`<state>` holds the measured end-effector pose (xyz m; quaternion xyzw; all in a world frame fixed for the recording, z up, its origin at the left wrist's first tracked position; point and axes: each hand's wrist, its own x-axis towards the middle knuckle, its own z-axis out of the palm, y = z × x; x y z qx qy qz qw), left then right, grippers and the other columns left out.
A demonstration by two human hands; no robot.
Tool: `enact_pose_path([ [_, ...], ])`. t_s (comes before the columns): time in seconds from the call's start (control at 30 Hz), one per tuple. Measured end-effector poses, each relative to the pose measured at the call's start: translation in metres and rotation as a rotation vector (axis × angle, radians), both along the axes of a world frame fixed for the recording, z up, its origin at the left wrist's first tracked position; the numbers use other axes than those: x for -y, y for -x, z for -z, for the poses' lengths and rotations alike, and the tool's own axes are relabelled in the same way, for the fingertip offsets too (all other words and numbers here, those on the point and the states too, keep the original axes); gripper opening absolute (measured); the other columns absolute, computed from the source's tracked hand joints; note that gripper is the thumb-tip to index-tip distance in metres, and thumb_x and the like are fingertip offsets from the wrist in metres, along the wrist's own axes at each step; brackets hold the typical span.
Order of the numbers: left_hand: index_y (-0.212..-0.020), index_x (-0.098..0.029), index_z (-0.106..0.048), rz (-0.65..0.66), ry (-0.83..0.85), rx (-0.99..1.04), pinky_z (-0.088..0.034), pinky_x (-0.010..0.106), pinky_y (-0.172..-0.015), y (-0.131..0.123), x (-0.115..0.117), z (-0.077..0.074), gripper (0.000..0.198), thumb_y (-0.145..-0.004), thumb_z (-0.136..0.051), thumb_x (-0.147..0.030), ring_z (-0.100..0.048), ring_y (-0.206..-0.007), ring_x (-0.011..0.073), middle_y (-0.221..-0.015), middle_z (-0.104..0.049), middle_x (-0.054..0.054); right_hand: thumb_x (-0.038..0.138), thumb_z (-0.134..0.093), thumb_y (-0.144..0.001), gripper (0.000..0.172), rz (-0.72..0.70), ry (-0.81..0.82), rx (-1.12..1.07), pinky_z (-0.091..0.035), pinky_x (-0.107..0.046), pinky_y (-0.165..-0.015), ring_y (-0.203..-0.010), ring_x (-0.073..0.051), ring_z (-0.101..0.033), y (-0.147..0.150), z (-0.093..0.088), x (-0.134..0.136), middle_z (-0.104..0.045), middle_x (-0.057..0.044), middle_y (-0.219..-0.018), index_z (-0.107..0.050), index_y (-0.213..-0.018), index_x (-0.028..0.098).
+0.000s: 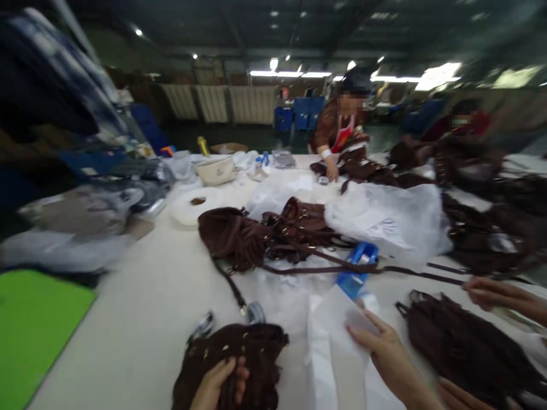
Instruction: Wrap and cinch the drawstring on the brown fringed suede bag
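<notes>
1. Left hand (219, 380), fingers half-curled, grips a brown bag (260, 347) directly beneath it;
2. Right hand (387, 344), nearly closed, pinches a white sheet (333, 314) just ahead;
3. Beyond that hand lies a blue plastic item (364, 252); to its right, a second bag (461, 336).

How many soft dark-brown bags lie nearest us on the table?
2: one bag under the left hand, another bag right of the right hand. More may be hidden.

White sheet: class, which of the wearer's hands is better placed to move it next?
Probably the right hand: it holds the white sheet, while the left hand grips a brown bag.
</notes>
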<state>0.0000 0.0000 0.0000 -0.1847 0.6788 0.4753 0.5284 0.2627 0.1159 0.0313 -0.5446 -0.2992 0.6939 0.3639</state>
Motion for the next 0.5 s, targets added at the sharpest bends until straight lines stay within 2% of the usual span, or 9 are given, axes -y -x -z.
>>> enact_pose_path([
  [0.03,-0.077,-0.014,-0.061,0.025,-0.051,0.032,-0.041,0.023,-0.043,0.004,0.008,0.004,0.01,-0.072,-0.064,-0.023,-0.055,-0.048,0.0129,-0.064,-0.064,0.006,0.032,-0.077,-0.049,0.038,-0.153,0.023,0.006,-0.045,-0.022,-0.059,-0.061,-0.012,-0.058,0.018,0.003,0.019,-0.066,0.002,-0.067,-0.064,-0.082,0.018],
  [0.07,-0.077,-0.012,-0.06,0.109,-0.178,0.08,-0.039,0.021,-0.042,0.008,0.014,0.007,0.01,-0.073,-0.061,-0.021,-0.054,-0.046,0.0118,-0.064,-0.065,0.008,0.034,-0.077,-0.049,0.036,-0.278,0.045,0.001,-0.043,-0.021,-0.056,-0.058,-0.011,-0.057,0.035,0.008,0.036,-0.065,0.002,-0.064,-0.065,-0.079,0.017],
  [0.13,-0.077,-0.011,-0.058,0.195,-0.289,0.129,-0.039,0.02,-0.043,0.013,0.022,0.01,0.013,-0.074,-0.059,-0.023,-0.055,-0.047,0.0123,-0.066,-0.066,0.011,0.037,-0.077,-0.047,0.036,-0.446,0.09,-0.045,-0.039,-0.02,-0.053,-0.055,-0.01,-0.054,0.061,0.021,0.066,-0.064,0.001,-0.061,-0.066,-0.073,0.016],
  [0.23,-0.076,-0.012,-0.058,0.287,-0.337,0.141,-0.042,0.023,-0.048,0.018,0.031,0.009,0.019,-0.07,-0.061,-0.03,-0.056,-0.051,0.0135,-0.065,-0.064,0.007,0.038,-0.078,-0.044,0.039,-0.511,0.175,-0.111,-0.04,-0.022,-0.054,-0.056,-0.012,-0.056,0.087,0.045,0.094,-0.065,-0.001,-0.063,-0.065,-0.073,0.015],
  [0.33,-0.076,-0.011,-0.062,0.385,-0.379,0.174,-0.045,0.025,-0.056,0.025,0.038,0.009,0.026,-0.066,-0.065,-0.035,-0.058,-0.06,0.0152,-0.068,-0.064,0.007,0.032,-0.077,-0.042,0.035,-0.543,0.207,-0.063,-0.038,-0.021,-0.052,-0.052,-0.011,-0.054,0.101,0.062,0.107,-0.063,0.0,-0.058,-0.064,-0.069,0.014],
  [0.43,-0.079,-0.011,-0.065,0.443,-0.408,0.174,-0.042,0.025,-0.057,0.033,0.041,0.008,0.032,-0.064,-0.065,-0.039,-0.057,-0.067,0.0163,-0.076,-0.065,0.008,0.024,-0.074,-0.043,0.027,-0.594,0.227,-0.014,-0.035,-0.02,-0.049,-0.047,-0.009,-0.05,0.114,0.068,0.113,-0.06,0.002,-0.053,-0.063,-0.066,0.012],
  [0.5,-0.077,-0.009,-0.066,0.446,-0.411,0.152,-0.04,0.023,-0.056,0.036,0.041,0.005,0.034,-0.062,-0.066,-0.039,-0.054,-0.065,0.015,-0.073,-0.064,0.008,0.02,-0.071,-0.043,0.024,-0.602,0.244,-0.036,-0.035,-0.02,-0.049,-0.047,-0.009,-0.05,0.125,0.069,0.115,-0.06,0.002,-0.053,-0.063,-0.065,0.012],
])
